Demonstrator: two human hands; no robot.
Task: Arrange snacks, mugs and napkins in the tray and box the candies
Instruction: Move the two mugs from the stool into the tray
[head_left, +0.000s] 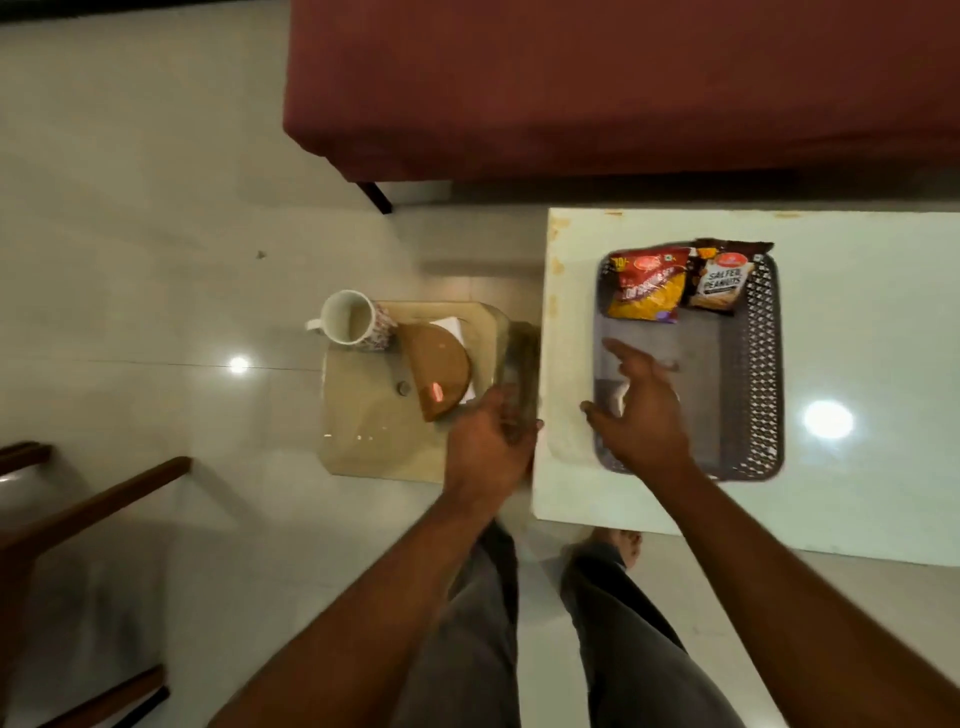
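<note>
Head view | mug (349, 318) and brown box (435, 372) on low glass table (363, 441), left | tray (758, 364) on white table (857, 338) holds two snack packets (649, 286) at far end | left hand (488, 447) grips blurred object | right hand (644, 410) open over tray's near-left.

On the white table (857, 493) a grey tray (758, 364) holds two snack packets (675, 283) at its far end, the right hand (641, 410) spread above it, while the left hand (491, 447) grips a blurred object beside a mug (350, 318).
</note>
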